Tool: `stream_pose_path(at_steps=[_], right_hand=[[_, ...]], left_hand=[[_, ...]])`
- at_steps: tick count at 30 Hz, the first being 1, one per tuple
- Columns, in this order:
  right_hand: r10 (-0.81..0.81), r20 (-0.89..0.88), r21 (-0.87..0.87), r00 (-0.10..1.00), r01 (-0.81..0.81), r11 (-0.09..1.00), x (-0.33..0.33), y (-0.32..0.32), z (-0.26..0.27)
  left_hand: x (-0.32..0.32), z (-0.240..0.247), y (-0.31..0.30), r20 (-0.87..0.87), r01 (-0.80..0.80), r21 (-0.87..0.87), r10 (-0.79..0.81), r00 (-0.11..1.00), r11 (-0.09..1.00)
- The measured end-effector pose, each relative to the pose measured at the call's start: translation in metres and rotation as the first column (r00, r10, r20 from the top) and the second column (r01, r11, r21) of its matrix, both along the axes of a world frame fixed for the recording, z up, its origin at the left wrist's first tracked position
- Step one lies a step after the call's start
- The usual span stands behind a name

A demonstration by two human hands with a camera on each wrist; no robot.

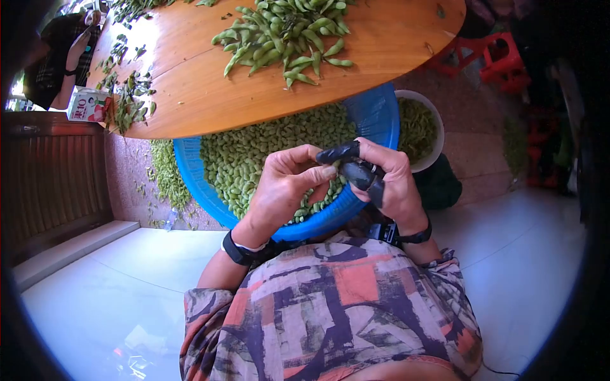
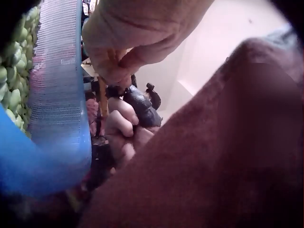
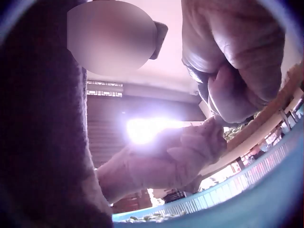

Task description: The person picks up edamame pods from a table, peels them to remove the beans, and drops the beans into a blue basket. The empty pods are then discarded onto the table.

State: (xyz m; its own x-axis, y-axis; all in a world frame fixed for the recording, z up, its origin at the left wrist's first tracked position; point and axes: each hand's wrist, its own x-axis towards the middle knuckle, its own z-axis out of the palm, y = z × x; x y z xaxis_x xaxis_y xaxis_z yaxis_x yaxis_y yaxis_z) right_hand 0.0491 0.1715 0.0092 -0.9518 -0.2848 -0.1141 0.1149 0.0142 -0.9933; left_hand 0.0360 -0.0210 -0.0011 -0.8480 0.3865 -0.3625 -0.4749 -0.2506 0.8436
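Over a blue basket [image 1: 375, 120] of shelled green beans [image 1: 238, 159], both hands meet at their fingertips. The left hand [image 1: 283, 184] pinches a small green pod [image 1: 337, 164] between thumb and forefinger; most of it is hidden. Black coverings wrap several digits of the right hand [image 1: 393, 184], which curls round the pod's other side. In the left wrist view the left hand [image 2: 142, 38] is above the right hand [image 2: 124, 118]. The right wrist view has the right hand [image 3: 232, 57] close up, touching the left hand's [image 3: 171, 161] fingertips; the pod cannot be made out there.
Whole pods [image 1: 286, 38] are heaped on a wooden table [image 1: 184, 95] beyond the basket. A white bucket [image 1: 440, 130] of pods or husks stands at the right. Husks [image 1: 170, 178] lie on the floor at left. A carton [image 1: 88, 105], red stools [image 1: 505, 63] and another person's arm [image 1: 75, 57] are further out.
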Motion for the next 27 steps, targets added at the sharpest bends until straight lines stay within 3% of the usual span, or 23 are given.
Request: stream_pose_path(at_steps=[1,2,3,4,7,9,10,12,14,16,17,19,20,21,22,23,27], right_hand=[[-0.003,0.002,-0.001,1.0,0.003,1.0,0.0,0.004,-0.003],[0.093,0.213,-0.314,0.973,-0.022,0.949,0.001,0.01,-0.006],[0.245,0.371,-0.594,0.896,0.027,0.804,0.001,0.013,-0.008],[0.244,0.37,-0.594,0.896,0.026,0.804,0.002,0.013,-0.007],[0.164,0.345,-0.5,0.924,0.034,0.865,0.005,0.006,-0.004],[-0.118,0.112,-0.05,0.987,0.124,0.991,0.006,-0.005,-0.001],[-0.118,0.112,-0.05,0.987,0.124,0.991,0.006,-0.011,-0.001],[-0.14,-0.399,0.231,0.906,0.247,0.941,0.007,-0.02,-0.002],[-0.114,-0.354,0.271,0.928,0.218,0.937,0.009,-0.02,-0.002],[-0.131,-0.49,0.307,0.862,0.311,0.899,0.008,-0.023,0.0],[-0.13,-0.49,0.307,0.862,0.311,0.899,0.008,-0.022,-0.001],[-0.131,-0.247,0.182,0.96,0.179,0.967,0.007,-0.017,-0.005],[-0.13,-0.248,0.183,0.96,0.178,0.967,0.006,-0.012,-0.008],[-0.108,0.03,-0.104,0.994,0.111,0.988,0.004,-0.007,-0.011],[0.002,0.287,-0.39,0.958,0.115,0.914,0.003,-0.004,-0.014],[0.005,0.256,-0.445,0.967,0.113,0.888,0.002,-0.006,-0.016],[-0.003,0.241,-0.531,0.971,0.134,0.837,0.002,-0.005,-0.024]], left_hand=[[-0.001,-0.004,-0.002,0.081,0.044,0.152,-0.057,0.995,0.987],[-0.002,-0.008,-0.005,0.151,0.074,0.304,-0.125,0.981,0.95],[-0.003,-0.013,-0.007,0.163,0.098,0.374,-0.169,0.972,0.922],[-0.003,-0.013,-0.006,0.163,0.098,0.374,-0.17,0.972,0.922],[-0.001,-0.009,-0.002,0.183,0.068,0.378,-0.146,0.972,0.923],[0.004,-0.005,0.008,0.058,-0.03,0.172,0.021,0.998,0.985],[0.006,-0.003,0.013,0.058,-0.031,0.172,0.021,0.998,0.985],[0.01,-0.001,0.021,-0.098,-0.103,0.039,0.106,0.99,0.994],[0.008,-0.003,0.021,-0.095,-0.107,0.025,0.109,0.99,0.994],[0.009,-0.008,0.018,-0.305,-0.093,-0.229,0.019,0.952,0.969],[0.009,-0.006,0.017,-0.37,-0.094,-0.266,-0.011,0.929,0.959],[0.009,-0.006,0.011,-0.332,-0.046,-0.249,-0.041,0.943,0.967],[0.008,-0.006,0.008,-0.293,0.002,-0.231,-0.072,0.953,0.973],[0.006,-0.006,0.006,-0.295,0.001,-0.231,-0.071,0.953,0.973],[0.003,-0.007,0.003,-0.152,0.04,-0.051,-0.047,0.987,0.998],[0.001,-0.008,0.002,-0.003,0.049,0.133,-0.049,0.999,0.99],[0.001,-0.012,0.002,0.016,-0.013,0.244,0.009,1.0,0.97]])
